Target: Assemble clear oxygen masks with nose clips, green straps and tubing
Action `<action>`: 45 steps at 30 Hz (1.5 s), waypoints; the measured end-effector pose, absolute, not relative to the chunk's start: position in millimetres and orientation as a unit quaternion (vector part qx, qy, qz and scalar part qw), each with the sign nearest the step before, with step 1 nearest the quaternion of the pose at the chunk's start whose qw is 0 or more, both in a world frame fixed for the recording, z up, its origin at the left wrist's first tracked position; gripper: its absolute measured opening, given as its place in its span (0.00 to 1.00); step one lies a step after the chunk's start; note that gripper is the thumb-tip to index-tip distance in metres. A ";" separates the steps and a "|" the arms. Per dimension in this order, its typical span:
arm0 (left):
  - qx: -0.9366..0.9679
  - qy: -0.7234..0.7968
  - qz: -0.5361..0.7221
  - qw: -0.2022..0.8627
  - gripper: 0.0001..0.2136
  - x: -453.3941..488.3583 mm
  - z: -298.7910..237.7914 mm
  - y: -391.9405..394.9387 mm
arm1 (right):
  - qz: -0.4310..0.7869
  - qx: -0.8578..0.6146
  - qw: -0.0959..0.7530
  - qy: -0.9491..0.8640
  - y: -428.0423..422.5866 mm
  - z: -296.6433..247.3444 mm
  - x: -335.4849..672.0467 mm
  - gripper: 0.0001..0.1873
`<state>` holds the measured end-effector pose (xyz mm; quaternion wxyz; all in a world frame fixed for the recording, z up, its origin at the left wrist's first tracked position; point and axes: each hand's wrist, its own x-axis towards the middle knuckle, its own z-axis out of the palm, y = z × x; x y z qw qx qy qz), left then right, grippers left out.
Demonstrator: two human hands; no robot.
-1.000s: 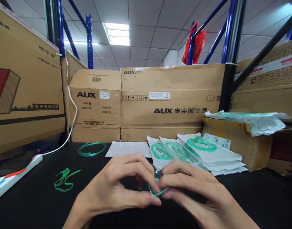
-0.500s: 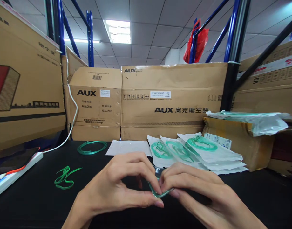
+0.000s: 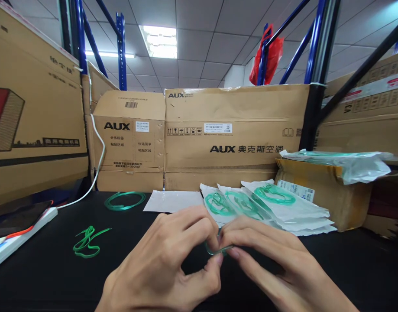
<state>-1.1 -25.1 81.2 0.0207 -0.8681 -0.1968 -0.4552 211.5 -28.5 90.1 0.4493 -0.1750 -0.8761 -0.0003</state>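
Observation:
Both hands meet over the black tabletop [image 3: 147, 242] at the lower middle of the view. My left hand [image 3: 173, 260] has its thumb and fingers pinched on a thin, curved piece of clear greenish tubing [image 3: 215, 252]. Opposite it, my right hand [image 3: 270, 255] grips the same tubing between thumb and fingertips. Most of the piece is hidden by the fingers. To the left lies a loose bundle of flat green cord [image 3: 87, 243]. Farther back rests a coil of green tubing [image 3: 124, 207].
Behind the hands lie a white pouch [image 3: 173, 201] and several overlapping clear-fronted pouches [image 3: 302, 212] with green coils inside. An open cardboard box [image 3: 325, 199] at right has more pouches on top. A white power strip [image 3: 30, 234] runs along the left. AUX cartons [image 3: 237, 164] wall the back.
The left hand has curled and its thumb has moved up against the tubing, close to the right fingertips. Less of the tubing shows now. The right hand has shifted only slightly.

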 end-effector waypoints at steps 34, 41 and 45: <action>-0.857 -0.112 -0.451 -0.223 0.04 -3.1 86.2 -15.9 | 0.276 -0.212 0.388 -0.854 -27.2 94.1 217.2 0.07; -0.852 -0.100 -0.465 -0.216 0.06 -3.1 86.7 -14.2 | 0.335 -0.168 0.432 -0.820 -20.2 84.1 210.0 0.07; -0.848 -0.088 -0.473 -0.224 0.07 -3.2 83.6 -8.9 | 0.376 -0.146 0.445 -0.799 -18.5 79.8 205.5 0.07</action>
